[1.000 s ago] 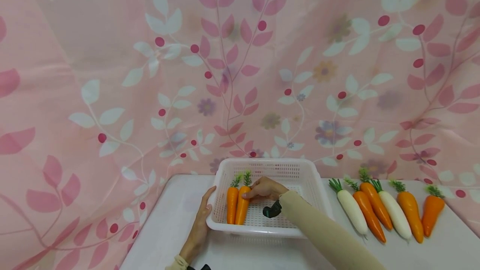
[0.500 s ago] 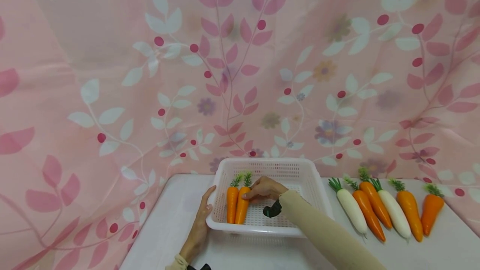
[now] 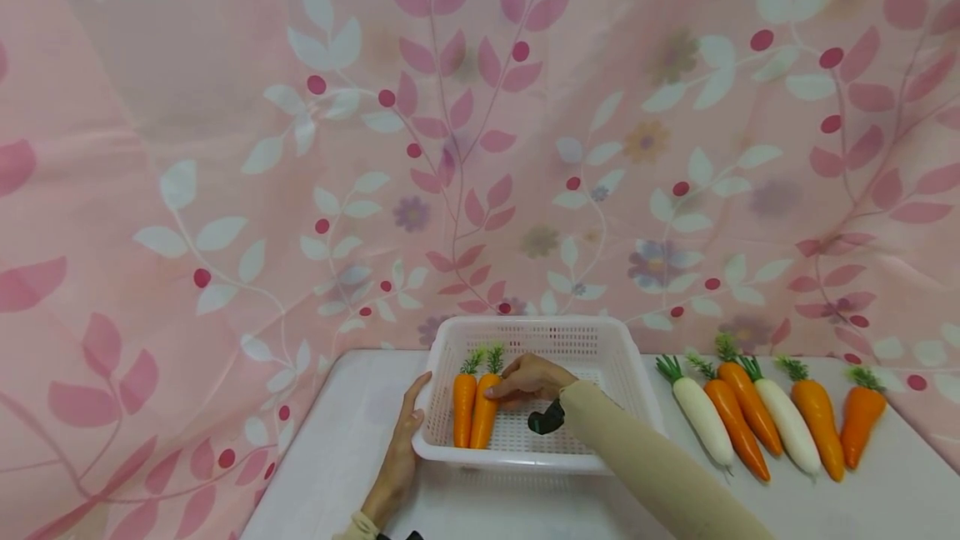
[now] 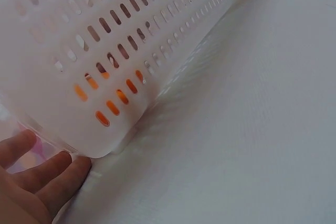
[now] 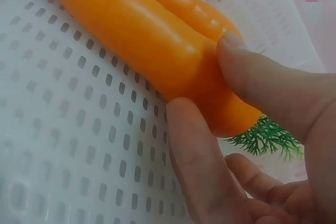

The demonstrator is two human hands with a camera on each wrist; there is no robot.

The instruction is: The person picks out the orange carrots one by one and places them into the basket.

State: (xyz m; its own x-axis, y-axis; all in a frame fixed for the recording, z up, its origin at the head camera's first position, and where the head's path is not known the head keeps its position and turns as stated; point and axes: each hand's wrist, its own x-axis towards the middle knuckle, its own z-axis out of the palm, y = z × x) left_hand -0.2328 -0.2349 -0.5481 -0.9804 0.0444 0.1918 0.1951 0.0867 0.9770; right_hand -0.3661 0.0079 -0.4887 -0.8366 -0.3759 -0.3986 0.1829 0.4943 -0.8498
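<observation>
Fingers [image 5: 191,145] of right hand [image 3: 531,377] pinching carrot [image 3: 483,419], forearm [image 3: 648,465] slanting over basket [image 3: 525,464], left fingers [image 4: 48,171] straight against its side

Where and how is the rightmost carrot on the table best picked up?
I'd grip the rightmost carrot across its thick upper body, just below the leafy top, coming from above and the right. It lies lengthwise, narrowing toward its near end, and another carrot lies close on its left.
</observation>
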